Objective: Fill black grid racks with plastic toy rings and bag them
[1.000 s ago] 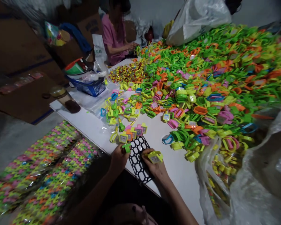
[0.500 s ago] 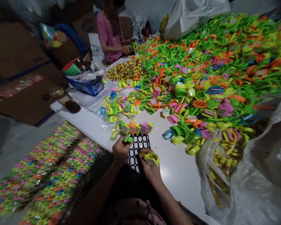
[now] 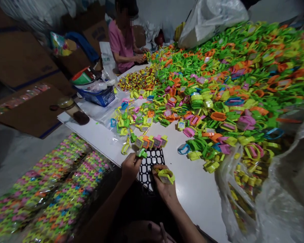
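My left hand (image 3: 130, 167) pinches a small green plastic toy piece (image 3: 142, 153) at its fingertips. My right hand (image 3: 163, 186) holds a yellow plastic toy wristband (image 3: 166, 176) with a square face. Between the hands lies a black perforated plastic grid (image 3: 150, 168), its lower part hidden by my right hand. Just beyond it stands a short row of toy wristbands (image 3: 149, 142) in yellow, orange and pink. A large heap of green, yellow and orange plastic wristbands (image 3: 225, 84) covers the far side of the white table (image 3: 192, 179).
A person in a pink top (image 3: 121, 44) works at the far end of the table. A blue basket (image 3: 98, 97) stands at its far left edge. Bagged toys (image 3: 53, 185) lie on the floor at left, and a clear plastic bag (image 3: 276, 189) hangs at right.
The black grid has swung from a diagonal lie to nearly straight, and it sits closer to the row of wristbands. The green piece has moved up to the grid's edge. The view has shifted slightly.
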The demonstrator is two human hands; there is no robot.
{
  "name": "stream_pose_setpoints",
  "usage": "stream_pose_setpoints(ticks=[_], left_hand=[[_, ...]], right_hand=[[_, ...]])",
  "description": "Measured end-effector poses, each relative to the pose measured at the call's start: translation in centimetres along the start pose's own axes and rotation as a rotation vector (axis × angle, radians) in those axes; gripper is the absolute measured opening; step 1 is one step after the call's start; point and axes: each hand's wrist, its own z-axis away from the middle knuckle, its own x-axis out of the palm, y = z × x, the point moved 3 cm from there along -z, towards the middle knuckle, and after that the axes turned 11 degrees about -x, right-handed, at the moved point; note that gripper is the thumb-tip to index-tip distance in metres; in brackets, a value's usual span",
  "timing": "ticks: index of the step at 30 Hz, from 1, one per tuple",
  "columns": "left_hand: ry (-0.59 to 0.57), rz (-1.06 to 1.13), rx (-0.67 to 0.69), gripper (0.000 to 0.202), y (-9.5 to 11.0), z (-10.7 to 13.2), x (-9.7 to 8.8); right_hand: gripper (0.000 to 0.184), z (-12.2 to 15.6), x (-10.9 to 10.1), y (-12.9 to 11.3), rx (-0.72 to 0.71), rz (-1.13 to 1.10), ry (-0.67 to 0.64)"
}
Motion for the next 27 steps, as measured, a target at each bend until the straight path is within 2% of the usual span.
stream_pose_setpoints(ticks=[4,6,8,11,13,15,18,21,23,25,27], left_hand=[[-0.230,0.042,0.066,0.014,0.5,-1.3,0.4],[-0.288,0.021,0.077,0.015,0.4,-1.7,0.5],[-0.226,-0.001,0.063,0.018,0.2,-1.8,0.5],[-0.049,0.004,0.017,0.022,-0.2,-1.3,0.8],[0.023,0.025,-0.008,0.021,-0.3,-1.0,1.2],[0.041,0.045,-0.022,0.019,-0.2,-0.9,1.7],[-0.003,0.081,-0.035,0.017,-0.2,-0.8,1.8],[-0.121,0.144,-0.097,0.014,-0.5,-0.5,0.7],[-0.172,0.171,-0.144,0.026,-0.4,-0.4,-0.8],[-0.125,0.160,-0.121,0.043,0.6,-0.9,-2.9],[-0.049,0.122,0.003,0.051,2.6,-2.1,-4.6]], right_hand=[[0.022,-0.2,-0.2,-0.4,-0.002,0.018,-0.012],[0.021,-0.2,-0.2,-0.5,0.004,0.015,-0.013],[0.020,-0.2,-0.3,-0.6,0.011,0.011,-0.009],[0.020,-0.1,-0.2,-0.4,0.021,0.002,-0.018],[0.021,0.1,-0.1,-0.1,0.027,-0.014,-0.020],[0.023,-0.1,-0.3,0.1,0.032,-0.034,-0.019],[0.023,-1.2,-0.7,-0.1,0.039,-0.049,-0.027],[0.021,-3.3,-0.8,-1.3,-0.025,-0.052,-0.040],[0.019,-4.8,-0.2,-2.1,-0.093,-0.070,-0.090],[0.017,-5.7,0.9,-2.4,-0.143,-0.071,-0.182],[0.016,-6.1,2.0,-2.0,-0.180,-0.016,-0.242]])
